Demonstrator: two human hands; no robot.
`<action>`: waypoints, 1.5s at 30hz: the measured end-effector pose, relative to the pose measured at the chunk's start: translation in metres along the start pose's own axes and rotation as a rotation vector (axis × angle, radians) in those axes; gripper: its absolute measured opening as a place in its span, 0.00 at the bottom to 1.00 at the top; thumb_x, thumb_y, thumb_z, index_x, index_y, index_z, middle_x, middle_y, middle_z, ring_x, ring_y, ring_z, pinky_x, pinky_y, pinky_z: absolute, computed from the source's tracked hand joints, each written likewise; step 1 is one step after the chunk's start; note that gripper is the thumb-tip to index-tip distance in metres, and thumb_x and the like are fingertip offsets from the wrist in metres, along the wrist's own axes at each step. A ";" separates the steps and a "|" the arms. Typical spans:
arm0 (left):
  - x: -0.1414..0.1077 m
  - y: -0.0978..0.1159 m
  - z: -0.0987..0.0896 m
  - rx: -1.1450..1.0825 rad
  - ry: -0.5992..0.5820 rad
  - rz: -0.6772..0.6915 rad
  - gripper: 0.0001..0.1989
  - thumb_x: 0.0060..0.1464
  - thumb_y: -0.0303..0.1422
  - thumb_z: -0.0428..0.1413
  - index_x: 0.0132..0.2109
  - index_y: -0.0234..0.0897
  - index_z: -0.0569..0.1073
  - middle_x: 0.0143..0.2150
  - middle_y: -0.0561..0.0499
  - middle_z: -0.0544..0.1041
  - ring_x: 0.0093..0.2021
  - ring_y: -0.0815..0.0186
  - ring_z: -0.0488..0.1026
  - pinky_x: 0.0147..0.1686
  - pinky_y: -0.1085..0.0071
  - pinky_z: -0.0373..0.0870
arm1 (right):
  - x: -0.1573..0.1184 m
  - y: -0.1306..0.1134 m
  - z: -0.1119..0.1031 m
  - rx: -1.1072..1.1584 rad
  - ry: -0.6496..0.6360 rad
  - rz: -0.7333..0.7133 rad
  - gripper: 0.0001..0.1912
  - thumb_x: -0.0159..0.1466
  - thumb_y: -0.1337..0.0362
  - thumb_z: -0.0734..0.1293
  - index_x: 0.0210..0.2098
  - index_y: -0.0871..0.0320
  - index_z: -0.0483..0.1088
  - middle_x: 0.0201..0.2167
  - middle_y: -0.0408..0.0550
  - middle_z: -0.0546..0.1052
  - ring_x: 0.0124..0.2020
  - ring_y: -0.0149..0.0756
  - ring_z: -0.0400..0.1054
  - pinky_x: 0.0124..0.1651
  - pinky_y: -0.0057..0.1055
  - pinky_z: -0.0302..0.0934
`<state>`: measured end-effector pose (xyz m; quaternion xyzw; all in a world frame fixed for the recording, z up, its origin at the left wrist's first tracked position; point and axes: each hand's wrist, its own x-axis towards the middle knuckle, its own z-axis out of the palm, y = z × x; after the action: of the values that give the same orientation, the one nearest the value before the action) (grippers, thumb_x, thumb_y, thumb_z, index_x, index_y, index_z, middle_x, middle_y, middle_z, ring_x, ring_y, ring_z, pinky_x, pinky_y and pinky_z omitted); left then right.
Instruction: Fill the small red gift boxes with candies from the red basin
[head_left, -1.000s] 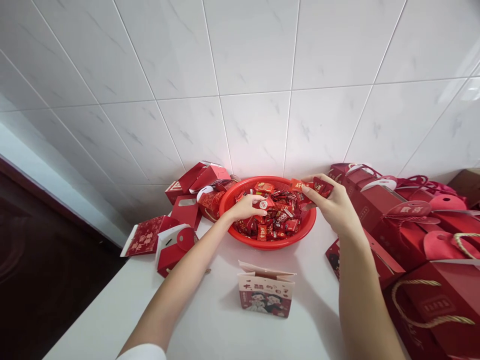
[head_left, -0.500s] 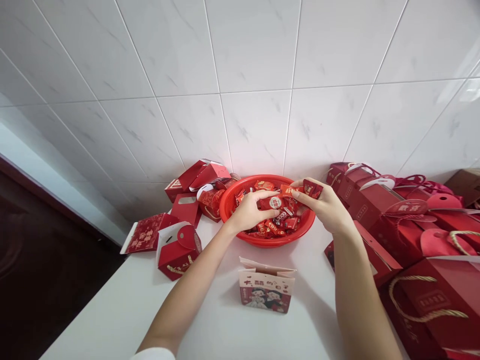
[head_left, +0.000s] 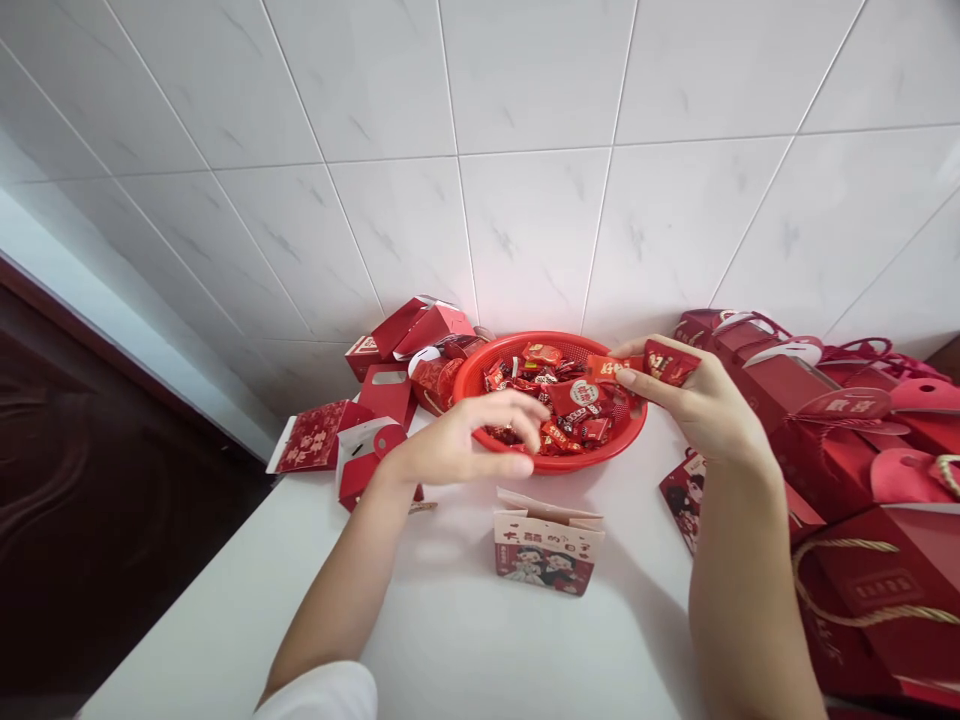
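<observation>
A round red plastic basket (head_left: pixel 551 463) full of red wrapped candies (head_left: pixel 581 398) stands at the back of the white table. My right hand (head_left: pixel 697 400) is above its right rim, closed on wrapped candies (head_left: pixel 670 362); one pokes out between thumb and fingers, a darker one sits in the palm. Over the basket's left front edge hovers my left hand (head_left: pixel 472 435), fingers curved and apart, with nothing in it. In front of the basket a small printed candy box (head_left: pixel 547 548) with a cartoon couple stands upright, its top open.
Red gift boxes (head_left: pixel 862 440), several with cord handles, crowd the right side. More red boxes (head_left: pixel 390 395), some opened out, lie at the left. A tiled wall (head_left: pixel 540 220) rises behind the table. A dark door (head_left: pixel 112 480) is at the left.
My left hand has left the candies in the basket and drawn back toward the left front. My right hand keeps its candies and has shifted slightly right. The view has tilted a little.
</observation>
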<state>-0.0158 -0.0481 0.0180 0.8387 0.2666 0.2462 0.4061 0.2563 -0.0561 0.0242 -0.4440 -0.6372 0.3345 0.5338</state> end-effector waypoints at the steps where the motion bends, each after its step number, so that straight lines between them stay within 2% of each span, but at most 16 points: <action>1: -0.006 0.003 -0.002 0.012 -0.090 -0.009 0.09 0.55 0.40 0.64 0.39 0.40 0.82 0.58 0.46 0.75 0.61 0.55 0.70 0.61 0.62 0.65 | -0.001 -0.001 -0.003 -0.009 0.022 -0.012 0.22 0.55 0.47 0.76 0.40 0.57 0.77 0.33 0.48 0.80 0.32 0.39 0.73 0.35 0.34 0.70; 3: -0.014 0.008 -0.001 0.044 -0.227 -0.040 0.09 0.56 0.41 0.63 0.39 0.43 0.84 0.58 0.47 0.76 0.59 0.56 0.73 0.59 0.64 0.67 | -0.004 -0.003 -0.006 -0.022 0.045 -0.021 0.22 0.56 0.47 0.76 0.40 0.57 0.77 0.33 0.48 0.80 0.33 0.39 0.73 0.36 0.35 0.71; 6: -0.014 0.009 0.007 0.089 -0.282 -0.078 0.10 0.60 0.39 0.60 0.44 0.45 0.84 0.52 0.47 0.81 0.51 0.59 0.77 0.54 0.67 0.70 | -0.010 -0.007 -0.009 -0.053 0.046 -0.030 0.22 0.56 0.46 0.75 0.40 0.57 0.77 0.33 0.49 0.79 0.32 0.39 0.73 0.36 0.34 0.71; 9: -0.007 0.005 0.015 0.111 -0.208 -0.110 0.12 0.61 0.35 0.57 0.47 0.43 0.83 0.46 0.48 0.83 0.47 0.61 0.79 0.50 0.69 0.71 | -0.015 -0.013 -0.010 -0.073 0.014 -0.048 0.22 0.57 0.46 0.75 0.40 0.57 0.77 0.32 0.49 0.79 0.32 0.38 0.72 0.36 0.34 0.70; 12: -0.003 0.001 0.017 0.138 -0.089 -0.153 0.11 0.57 0.34 0.59 0.44 0.40 0.84 0.44 0.49 0.84 0.45 0.61 0.79 0.47 0.69 0.72 | -0.020 -0.020 -0.010 -0.082 -0.059 -0.050 0.22 0.58 0.46 0.73 0.41 0.56 0.77 0.33 0.50 0.79 0.32 0.38 0.72 0.35 0.33 0.70; 15: -0.002 0.000 0.017 0.162 -0.042 -0.188 0.12 0.52 0.34 0.62 0.45 0.41 0.84 0.45 0.49 0.83 0.46 0.59 0.78 0.47 0.68 0.72 | -0.022 -0.027 -0.010 -0.118 -0.141 -0.036 0.22 0.59 0.45 0.72 0.42 0.57 0.77 0.34 0.51 0.78 0.33 0.38 0.71 0.35 0.33 0.69; 19: 0.000 -0.003 0.015 0.165 -0.042 -0.236 0.19 0.49 0.34 0.64 0.50 0.43 0.81 0.50 0.49 0.81 0.49 0.57 0.76 0.48 0.67 0.71 | -0.022 -0.030 -0.008 -0.164 -0.277 -0.036 0.21 0.60 0.46 0.72 0.40 0.57 0.77 0.34 0.50 0.78 0.34 0.39 0.71 0.36 0.33 0.69; 24: 0.001 -0.010 0.014 0.112 -0.081 -0.324 0.30 0.46 0.37 0.67 0.59 0.46 0.76 0.58 0.49 0.75 0.49 0.57 0.77 0.48 0.67 0.72 | -0.019 -0.024 -0.001 -0.219 -0.376 -0.106 0.16 0.63 0.50 0.70 0.40 0.56 0.78 0.38 0.49 0.80 0.40 0.41 0.73 0.42 0.32 0.69; 28: 0.001 -0.014 0.013 0.130 -0.085 -0.293 0.29 0.46 0.39 0.67 0.57 0.46 0.77 0.56 0.49 0.75 0.57 0.54 0.73 0.53 0.66 0.70 | -0.018 -0.023 0.011 -0.298 -0.486 -0.157 0.09 0.66 0.58 0.67 0.41 0.54 0.77 0.39 0.47 0.80 0.38 0.37 0.72 0.41 0.30 0.66; 33: 0.000 -0.018 0.014 0.109 -0.068 -0.318 0.32 0.46 0.41 0.68 0.60 0.49 0.75 0.56 0.50 0.74 0.55 0.54 0.74 0.51 0.66 0.71 | -0.017 -0.021 0.021 -0.363 -0.591 -0.183 0.08 0.69 0.61 0.63 0.41 0.55 0.74 0.31 0.43 0.77 0.31 0.32 0.68 0.35 0.26 0.61; 39: 0.001 -0.020 0.012 0.110 -0.088 -0.284 0.29 0.48 0.39 0.67 0.59 0.46 0.76 0.57 0.48 0.74 0.53 0.55 0.74 0.50 0.65 0.71 | -0.014 -0.016 0.027 -0.404 -0.641 -0.170 0.09 0.69 0.64 0.62 0.42 0.56 0.74 0.32 0.43 0.78 0.30 0.31 0.68 0.34 0.26 0.60; 45: 0.002 -0.021 0.010 0.124 -0.108 -0.235 0.27 0.48 0.39 0.67 0.56 0.44 0.77 0.55 0.48 0.76 0.55 0.54 0.72 0.51 0.64 0.70 | -0.011 -0.014 0.032 -0.398 -0.699 -0.164 0.12 0.69 0.66 0.62 0.47 0.57 0.74 0.38 0.46 0.80 0.36 0.33 0.72 0.39 0.28 0.63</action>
<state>-0.0128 -0.0415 -0.0040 0.8372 0.3554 0.1346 0.3933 0.2227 -0.0695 0.0260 -0.3458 -0.8659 0.2917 0.2136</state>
